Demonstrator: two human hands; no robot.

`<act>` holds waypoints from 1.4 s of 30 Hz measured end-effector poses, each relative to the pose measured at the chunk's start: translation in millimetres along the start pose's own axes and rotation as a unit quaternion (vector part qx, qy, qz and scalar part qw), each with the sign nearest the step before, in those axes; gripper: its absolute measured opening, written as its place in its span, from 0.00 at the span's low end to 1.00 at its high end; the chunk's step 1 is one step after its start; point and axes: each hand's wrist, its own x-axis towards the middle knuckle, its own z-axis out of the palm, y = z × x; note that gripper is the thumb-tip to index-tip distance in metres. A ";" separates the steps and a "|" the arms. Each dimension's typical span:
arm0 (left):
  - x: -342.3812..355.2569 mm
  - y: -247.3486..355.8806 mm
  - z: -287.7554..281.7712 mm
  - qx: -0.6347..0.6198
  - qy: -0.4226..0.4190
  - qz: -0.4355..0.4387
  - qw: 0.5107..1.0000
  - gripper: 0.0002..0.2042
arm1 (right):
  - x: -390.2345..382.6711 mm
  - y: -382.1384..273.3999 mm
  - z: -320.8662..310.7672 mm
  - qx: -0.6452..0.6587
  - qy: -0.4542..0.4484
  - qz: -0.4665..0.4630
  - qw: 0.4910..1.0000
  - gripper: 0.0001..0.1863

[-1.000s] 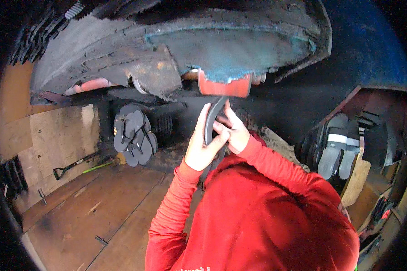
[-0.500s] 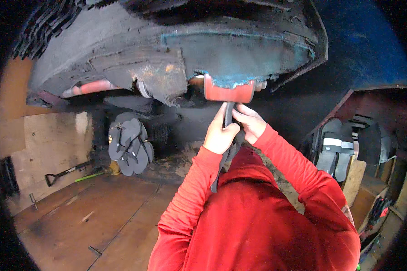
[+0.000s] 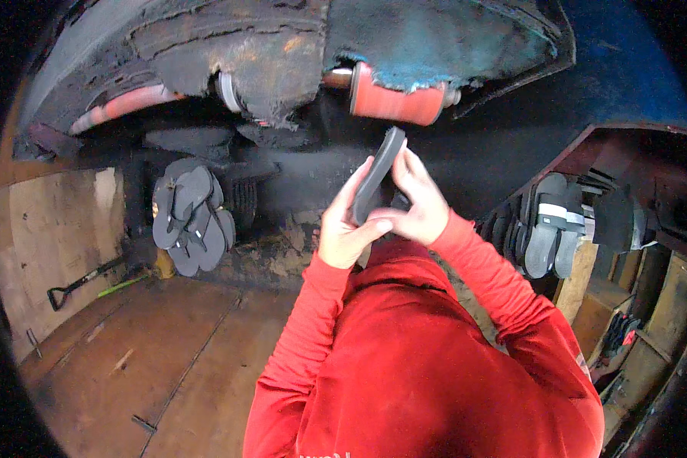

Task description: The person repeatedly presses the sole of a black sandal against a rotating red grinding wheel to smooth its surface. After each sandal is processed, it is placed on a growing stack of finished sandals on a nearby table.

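Edge-on between my two hands is a dark grey sandal [image 3: 378, 174], its upper end tilted up and to the right. My left hand [image 3: 345, 229] grips its lower left side, thumb across the bottom end. My right hand [image 3: 422, 200] holds it from the right, fingertips along its upper part. Just beyond the sandal's tip, and apart from it, is a red sanding drum [image 3: 397, 99] under a dust-caked machine hood [image 3: 450, 46]. Whether the sandal has straps is hidden by my hands.
A bundle of grey flip-flops [image 3: 191, 217] hangs at the left, near a black-handled tool [image 3: 80, 290] by a board [image 3: 61, 237]. More sandals [image 3: 549, 229] stand at the right above wooden boards [image 3: 576, 286]. A second red roller [image 3: 126, 105] is at the far left.
Both hands have brought the sandal down from the red drum's edge and turned it, so more of its side shows. The view has shifted, with the machine now higher in it.
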 end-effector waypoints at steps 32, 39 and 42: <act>46.7 12.3 20.4 0.407 0.150 0.099 0.896 0.18 | 9.2 6.5 19.7 -0.119 0.016 0.077 0.990 0.37; -7.8 155.2 -11.1 0.550 -0.073 0.134 0.821 0.16 | -6.2 -78.6 6.2 -0.156 -0.037 -0.136 0.978 0.31; -24.2 233.3 -16.1 0.595 -0.184 0.099 0.776 0.15 | 11.3 -127.2 -28.7 -0.032 0.079 -0.220 0.972 0.40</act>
